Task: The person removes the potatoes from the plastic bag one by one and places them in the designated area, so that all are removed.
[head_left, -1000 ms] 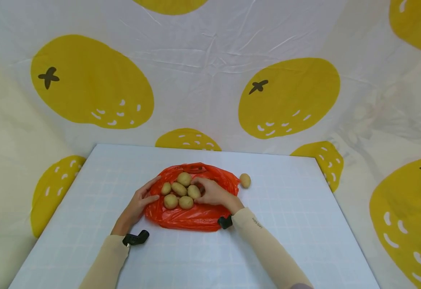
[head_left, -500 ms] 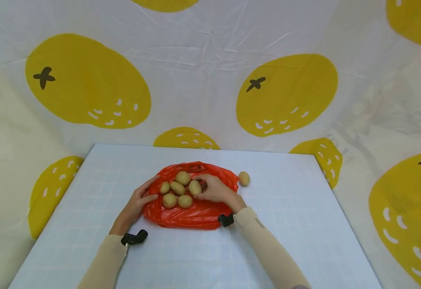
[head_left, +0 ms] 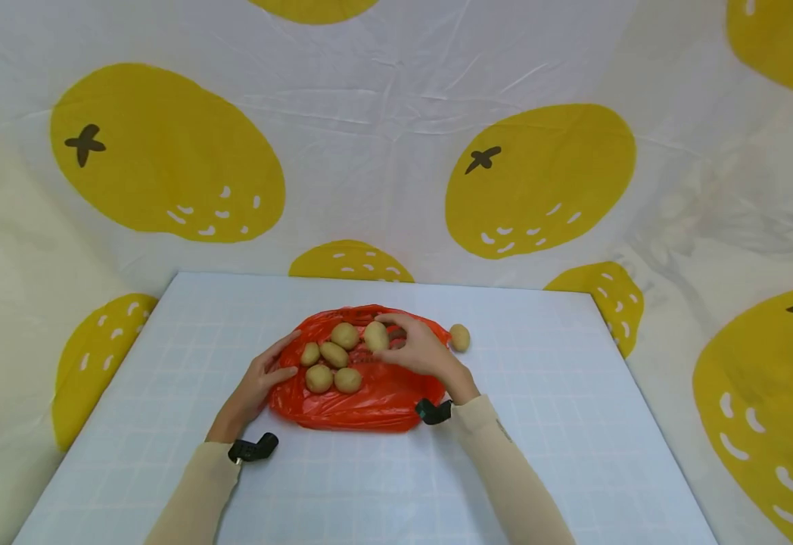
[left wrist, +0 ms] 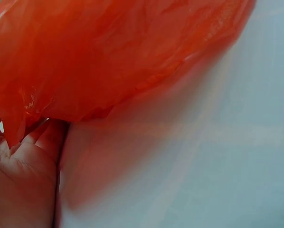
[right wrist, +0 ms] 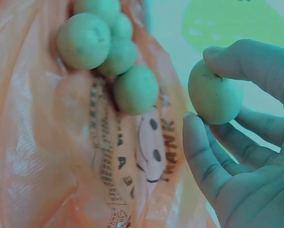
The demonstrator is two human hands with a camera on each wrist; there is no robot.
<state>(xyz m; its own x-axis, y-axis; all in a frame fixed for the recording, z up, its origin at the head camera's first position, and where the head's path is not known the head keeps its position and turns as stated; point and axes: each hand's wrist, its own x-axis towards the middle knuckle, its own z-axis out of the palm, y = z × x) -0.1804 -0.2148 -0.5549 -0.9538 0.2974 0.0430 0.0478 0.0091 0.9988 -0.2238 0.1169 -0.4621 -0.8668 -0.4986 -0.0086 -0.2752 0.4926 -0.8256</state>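
Curtained workspace, fruit-print cloth (head_left: 369, 174), pale table (head_left: 546, 393)

R grip (head_left: 424, 350) & the potato (head_left: 376, 337) in it have moved fwd & a bit to the R since 1 s ago. Then, potato was right by the lower-R one (head_left: 348, 380) of the bunch; now it's well clear, approx. level w/ the top one (head_left: 345, 335). More red bag (head_left: 372, 371) shows btwn. R wrist cam (head_left: 433, 412) & R sleeve (head_left: 508, 469) also shifted slightly R.
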